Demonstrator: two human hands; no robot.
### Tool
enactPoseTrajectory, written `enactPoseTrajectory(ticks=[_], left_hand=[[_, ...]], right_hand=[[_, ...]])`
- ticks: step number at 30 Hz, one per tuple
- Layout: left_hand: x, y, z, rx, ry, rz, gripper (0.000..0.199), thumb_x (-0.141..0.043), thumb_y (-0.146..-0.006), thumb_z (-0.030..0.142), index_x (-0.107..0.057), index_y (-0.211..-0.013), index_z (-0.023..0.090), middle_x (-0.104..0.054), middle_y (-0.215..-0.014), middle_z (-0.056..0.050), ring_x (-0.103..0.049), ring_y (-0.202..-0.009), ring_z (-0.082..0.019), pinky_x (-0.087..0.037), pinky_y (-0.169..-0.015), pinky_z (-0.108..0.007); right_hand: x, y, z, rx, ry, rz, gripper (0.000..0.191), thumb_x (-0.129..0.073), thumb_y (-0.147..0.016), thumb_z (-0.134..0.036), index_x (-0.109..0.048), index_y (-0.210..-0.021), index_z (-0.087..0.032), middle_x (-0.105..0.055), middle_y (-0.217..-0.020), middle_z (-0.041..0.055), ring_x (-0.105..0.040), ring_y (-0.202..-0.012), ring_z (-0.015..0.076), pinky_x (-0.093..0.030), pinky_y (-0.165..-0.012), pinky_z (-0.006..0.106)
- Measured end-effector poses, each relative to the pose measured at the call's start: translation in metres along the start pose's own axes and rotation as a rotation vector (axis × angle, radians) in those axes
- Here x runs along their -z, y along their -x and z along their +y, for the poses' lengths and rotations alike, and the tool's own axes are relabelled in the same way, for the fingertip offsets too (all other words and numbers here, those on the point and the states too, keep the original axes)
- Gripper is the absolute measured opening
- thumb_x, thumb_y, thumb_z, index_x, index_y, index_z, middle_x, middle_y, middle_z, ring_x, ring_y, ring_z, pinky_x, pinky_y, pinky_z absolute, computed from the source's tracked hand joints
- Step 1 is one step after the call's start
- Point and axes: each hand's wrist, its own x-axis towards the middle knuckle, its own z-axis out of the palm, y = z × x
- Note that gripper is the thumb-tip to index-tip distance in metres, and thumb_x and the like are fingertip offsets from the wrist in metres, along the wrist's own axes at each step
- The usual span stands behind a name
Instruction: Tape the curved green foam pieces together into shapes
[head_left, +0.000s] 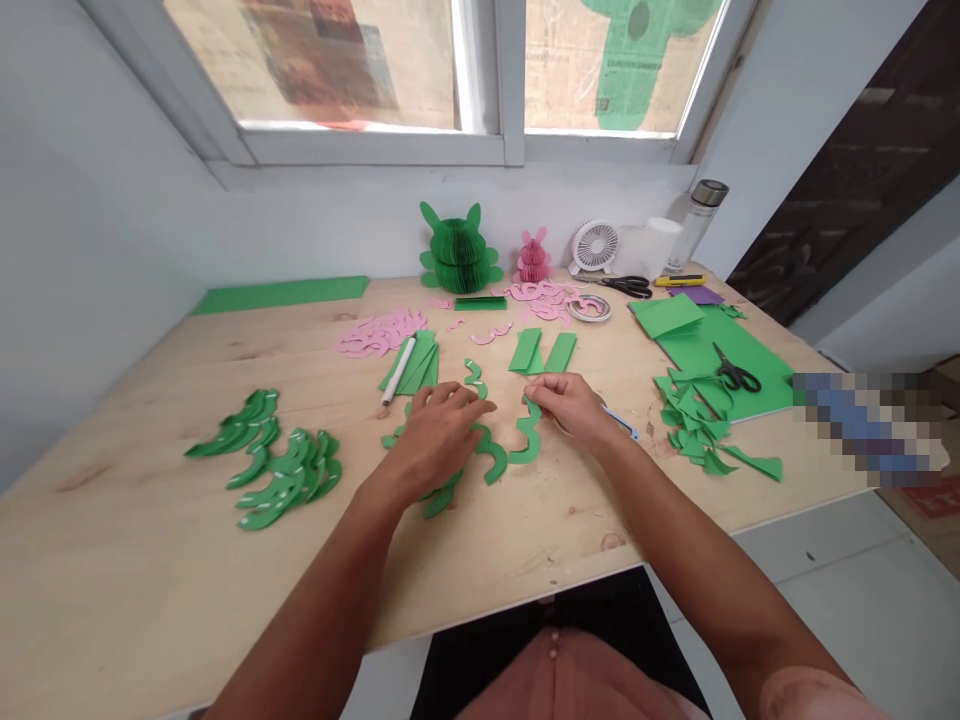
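So, prob sorting cut pcs: R hand (562, 400) pinches wavy green strip (532, 440), L hand (441, 435) spread over green pcs (496, 462), back from counter (517, 550) front edge. Next likely needs light grip.

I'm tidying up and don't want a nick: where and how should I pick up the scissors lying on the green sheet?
Take the scissors by the black handle loops, probably with the right hand once free, coming from the right: the loops point that way, the blades point toward the wall, and green scraps crowd the left.
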Motion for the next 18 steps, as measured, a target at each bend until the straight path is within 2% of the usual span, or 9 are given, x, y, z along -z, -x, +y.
enactPoseTrajectory(ticks=[7,13,18], left_hand=[[-0.002,-0.001,0.005,-0.024,0.052,0.020,0.028,-0.047,-0.080,0.017,-0.062,-0.103,0.022,-0.064,-0.102,-0.007,-0.050,-0.108,-0.027,-0.034,-0.090,-0.043],[-0.003,-0.002,0.013,-0.025,0.052,0.010,0.026,-0.049,-0.080,0.017,-0.064,-0.100,0.021,-0.064,-0.101,-0.008,-0.050,-0.106,-0.026,-0.033,-0.091,-0.044],[-0.010,-0.003,0.015,-0.045,0.037,0.027,0.024,-0.048,-0.080,0.017,-0.064,-0.098,0.021,-0.066,-0.097,-0.006,-0.049,-0.105,-0.026,-0.030,-0.092,-0.043]], right_hand=[[-0.002,0.002,0.005,0.069,0.307,-0.123,0.020,-0.052,-0.072,-0.028,-0.055,-0.058,-0.016,-0.038,-0.049,-0.0060,-0.033,-0.047,0.0071,-0.023,-0.045,0.021],[-0.005,0.002,0.008,0.143,0.646,-0.050,0.021,-0.051,-0.074,-0.026,-0.055,-0.056,-0.016,-0.044,-0.050,-0.0048,-0.037,-0.050,0.0077,-0.024,-0.049,0.021],[-0.006,0.004,0.007,0.185,0.838,-0.042,0.020,-0.050,-0.078,-0.026,-0.062,-0.065,-0.017,-0.053,-0.054,-0.0030,-0.042,-0.053,0.0092,-0.025,-0.051,0.022]])
